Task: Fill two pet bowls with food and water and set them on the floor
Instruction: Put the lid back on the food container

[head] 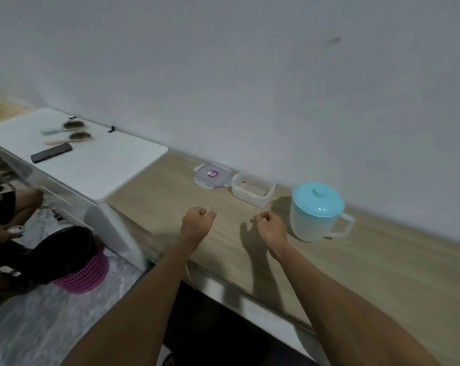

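Hovering over the tabletop (pixel 355 260) near its front edge, left grip (pixel 197 220) and right grip (pixel 270 224) curl loosely closed, holding nothing.

Taking the jug (pixel 316 212) as the mark: one jug with a blue lid stands on the wooden tabletop (pixel 382 273). Left of it sit one open food container (pixel 253 190) and one loose clear lid (pixel 213 175). Farther left, on one white tabletop (pixel 91 165), lie two brushes (pixel 74 125) (pixel 77 136) and one phone (pixel 51 152). Down-left of the jug, one pink basket (pixel 86 276) stands on the floor. Two hands (pixel 197 220) (pixel 271 228) hover near the jug.
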`<state>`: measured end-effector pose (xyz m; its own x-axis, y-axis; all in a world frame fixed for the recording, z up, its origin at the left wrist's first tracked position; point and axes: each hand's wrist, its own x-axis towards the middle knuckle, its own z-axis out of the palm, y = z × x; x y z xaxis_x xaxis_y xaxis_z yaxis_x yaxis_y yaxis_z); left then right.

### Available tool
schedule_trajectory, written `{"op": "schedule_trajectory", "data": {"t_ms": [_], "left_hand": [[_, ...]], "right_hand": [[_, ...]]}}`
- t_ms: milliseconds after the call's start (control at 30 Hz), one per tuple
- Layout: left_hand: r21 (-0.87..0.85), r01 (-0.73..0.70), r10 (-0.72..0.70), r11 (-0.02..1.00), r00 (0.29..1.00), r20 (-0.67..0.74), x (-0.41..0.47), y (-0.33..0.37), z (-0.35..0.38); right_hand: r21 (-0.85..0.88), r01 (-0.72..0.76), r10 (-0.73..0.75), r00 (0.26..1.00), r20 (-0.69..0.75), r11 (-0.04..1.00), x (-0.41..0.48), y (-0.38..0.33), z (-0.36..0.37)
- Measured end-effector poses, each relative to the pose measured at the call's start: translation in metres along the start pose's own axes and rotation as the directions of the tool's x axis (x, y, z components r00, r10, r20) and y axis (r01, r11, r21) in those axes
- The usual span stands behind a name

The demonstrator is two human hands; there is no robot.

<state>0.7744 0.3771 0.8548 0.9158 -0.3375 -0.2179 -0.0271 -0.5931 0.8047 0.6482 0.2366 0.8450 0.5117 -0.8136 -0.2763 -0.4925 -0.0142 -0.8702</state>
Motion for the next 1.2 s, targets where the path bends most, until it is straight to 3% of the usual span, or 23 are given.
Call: {"op": "schedule_trajectory", "data": {"t_ms": [167,467,633,800,967,1200], "left_hand": [[0.09,-0.062,0.054,0.994,0.995,0.089,0.114,-0.004,-0.02],[0.299,-0.196,0.127,0.934,0.963,0.236,0.26,-0.007,-0.034],[0.376,-0.355,0.25,0.856,0.921,0.3,0.319,0.006,-0.022],[0.42,-0.56,0.337,0.715,0.801,0.494,0.353,0.02,-0.009],[0.45,-0.611,0.24,0.651,0.728,0.642,0.372,0.025,0.004],[0.558,-0.676,0.256,0.481,0.718,0.648,0.381,0.031,0.017]], "right_hand": [[0.054,-0.072,0.082,0.975,-0.207,0.996,0.052,-0.027,0.032],[-0.013,-0.213,0.176,0.837,-0.519,0.977,0.121,-0.036,0.063],[-0.141,-0.229,0.112,0.818,-0.565,0.963,0.146,-0.022,0.072],[-0.125,-0.238,0.111,0.774,-0.624,0.963,0.156,-0.01,0.085],[-0.078,-0.226,0.117,0.734,-0.669,0.971,0.162,-0.012,0.094],[-0.079,-0.216,0.108,0.732,-0.673,0.973,0.165,-0.01,0.095]]}}
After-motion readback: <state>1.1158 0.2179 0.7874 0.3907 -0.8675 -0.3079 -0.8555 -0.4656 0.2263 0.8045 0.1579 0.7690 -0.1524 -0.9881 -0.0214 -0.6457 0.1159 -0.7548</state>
